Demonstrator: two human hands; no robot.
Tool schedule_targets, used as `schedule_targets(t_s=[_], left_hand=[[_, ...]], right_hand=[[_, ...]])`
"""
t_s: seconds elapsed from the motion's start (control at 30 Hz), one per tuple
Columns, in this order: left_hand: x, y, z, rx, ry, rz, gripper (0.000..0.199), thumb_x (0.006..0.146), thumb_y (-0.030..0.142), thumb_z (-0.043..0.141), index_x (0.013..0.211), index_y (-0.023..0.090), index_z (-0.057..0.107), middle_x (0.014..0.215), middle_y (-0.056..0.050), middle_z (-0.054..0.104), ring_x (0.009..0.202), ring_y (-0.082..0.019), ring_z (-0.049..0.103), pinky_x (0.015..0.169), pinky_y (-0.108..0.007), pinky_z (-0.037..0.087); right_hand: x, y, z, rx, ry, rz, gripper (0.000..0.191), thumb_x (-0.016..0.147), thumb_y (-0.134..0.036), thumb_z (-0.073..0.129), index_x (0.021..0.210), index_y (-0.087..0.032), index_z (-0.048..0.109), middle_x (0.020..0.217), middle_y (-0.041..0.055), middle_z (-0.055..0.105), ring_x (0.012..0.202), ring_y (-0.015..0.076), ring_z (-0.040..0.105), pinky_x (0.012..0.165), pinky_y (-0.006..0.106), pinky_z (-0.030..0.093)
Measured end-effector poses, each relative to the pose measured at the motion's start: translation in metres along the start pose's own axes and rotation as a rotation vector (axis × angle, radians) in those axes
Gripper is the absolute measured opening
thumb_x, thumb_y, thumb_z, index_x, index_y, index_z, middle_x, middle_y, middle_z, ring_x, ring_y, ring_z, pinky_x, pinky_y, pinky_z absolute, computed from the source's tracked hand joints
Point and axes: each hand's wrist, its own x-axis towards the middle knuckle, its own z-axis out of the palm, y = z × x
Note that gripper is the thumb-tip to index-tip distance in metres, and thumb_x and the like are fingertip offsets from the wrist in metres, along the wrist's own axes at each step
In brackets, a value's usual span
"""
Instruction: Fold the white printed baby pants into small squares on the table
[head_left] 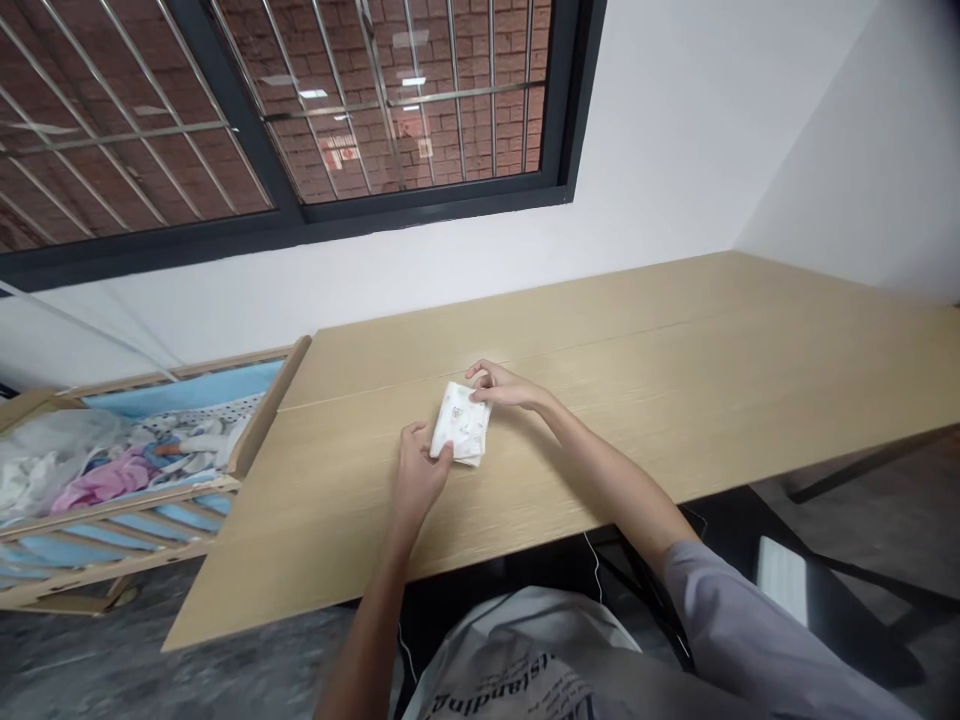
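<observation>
A small folded white cloth [459, 422] with a faint printed pattern is between my hands, over the wooden table [600, 400]. My left hand [421, 470] pinches its lower left edge, thumb on top and fingers at the side and beneath. At the upper right corner, my right hand [504, 385] has its thumb on the cloth, with the fingers curled beyond the edge. Layers of the fold show along the cloth's lower right side. Whether the cloth rests on the tabletop or is lifted slightly, I cannot tell.
To the left stands a wooden crib [262, 420] with blue lining, holding heaped clothes, a pink garment [109, 480] among them. A barred window [405, 110] sits in the white wall [660, 130] behind the table. Below the table's right side lies a white object [782, 580].
</observation>
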Motion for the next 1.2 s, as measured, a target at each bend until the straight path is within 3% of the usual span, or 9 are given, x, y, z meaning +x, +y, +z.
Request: schedule_targets(t_s=[0.2,0.33,0.5,0.63,0.77,0.87,1.0,1.07,1.2], left_hand=[[-0.020,-0.005,0.017,0.489,-0.089,-0.078,0.038,0.090,0.041,0.058,0.123,0.023,0.052,0.096,-0.010,0.076,0.090,-0.032,0.073,0.076,-0.040,0.052],[-0.026,-0.004,0.025,0.733,-0.096,-0.076,0.035,0.093,0.045,0.053,0.119,0.022,0.057,0.095,-0.013,0.076,0.090,-0.035,0.074,0.075,-0.041,0.051],[-0.029,-0.003,0.029,0.799,-0.091,-0.061,0.036,0.095,0.046,0.050,0.120,0.021,0.058,0.090,-0.012,0.076,0.086,-0.033,0.074,0.075,-0.039,0.050],[-0.037,0.000,0.031,0.840,0.016,0.011,0.044,0.096,0.048,0.046,0.119,0.014,0.060,0.094,-0.017,0.073,0.089,-0.035,0.070,0.079,-0.045,0.050],[-0.063,-0.001,0.041,0.782,0.149,0.262,0.053,0.095,0.050,0.046,0.131,0.012,0.057,0.121,-0.024,0.065,0.107,-0.038,0.062,0.087,-0.050,0.048],[-0.083,-0.005,0.054,0.705,0.100,0.389,0.057,0.095,0.049,0.049,0.141,0.016,0.053,0.140,-0.023,0.056,0.122,-0.039,0.055,0.095,-0.052,0.046],[-0.093,-0.011,0.067,0.748,0.016,0.388,0.051,0.096,0.049,0.046,0.127,0.014,0.065,0.127,-0.025,0.064,0.119,-0.041,0.056,0.097,-0.058,0.044],[-0.093,-0.013,0.069,0.767,-0.006,0.383,0.050,0.096,0.050,0.045,0.119,0.013,0.070,0.118,-0.024,0.067,0.115,-0.041,0.058,0.098,-0.059,0.044],[-0.092,-0.014,0.069,0.758,-0.009,0.386,0.055,0.096,0.053,0.046,0.123,0.011,0.069,0.127,-0.027,0.064,0.127,-0.043,0.052,0.103,-0.060,0.040]], right_hand=[[0.025,0.023,0.020,-0.045,-0.127,0.183,0.047,0.068,-0.015,0.077,0.105,-0.019,0.050,0.075,-0.0019,0.066,0.061,0.0128,0.060,0.053,0.021,0.045],[0.030,0.046,0.023,-0.144,-0.110,0.132,0.045,0.066,-0.019,0.083,0.102,-0.017,0.056,0.079,-0.0006,0.067,0.063,0.0119,0.061,0.055,0.021,0.047],[0.022,0.064,0.011,-0.285,-0.050,0.048,0.050,0.066,-0.035,0.088,0.103,-0.015,0.061,0.087,0.0023,0.067,0.073,0.0130,0.062,0.066,0.025,0.051],[0.011,0.050,0.010,-0.406,-0.031,-0.034,0.046,0.079,-0.040,0.080,0.112,-0.013,0.062,0.105,0.0112,0.070,0.091,0.0201,0.067,0.081,0.033,0.055],[-0.012,0.013,0.027,-0.581,-0.020,-0.253,0.049,0.099,-0.047,0.055,0.138,-0.017,0.055,0.140,0.0158,0.059,0.128,0.0276,0.057,0.108,0.047,0.044],[-0.037,-0.009,0.049,-0.691,-0.193,-0.388,0.053,0.105,-0.049,0.041,0.154,-0.027,0.042,0.159,0.0078,0.043,0.147,0.0268,0.038,0.121,0.052,0.029],[-0.063,-0.014,0.072,-0.723,-0.362,-0.490,0.056,0.106,-0.047,0.038,0.159,-0.031,0.032,0.164,0.0015,0.033,0.153,0.0218,0.028,0.126,0.046,0.021],[-0.068,-0.009,0.076,-0.733,-0.411,-0.476,0.056,0.107,-0.044,0.037,0.160,-0.026,0.032,0.164,0.0031,0.031,0.153,0.0207,0.026,0.127,0.044,0.019],[-0.069,0.003,0.072,-0.739,-0.475,-0.381,0.052,0.106,-0.039,0.041,0.155,-0.024,0.042,0.162,0.0024,0.035,0.154,0.0198,0.025,0.128,0.043,0.016]])
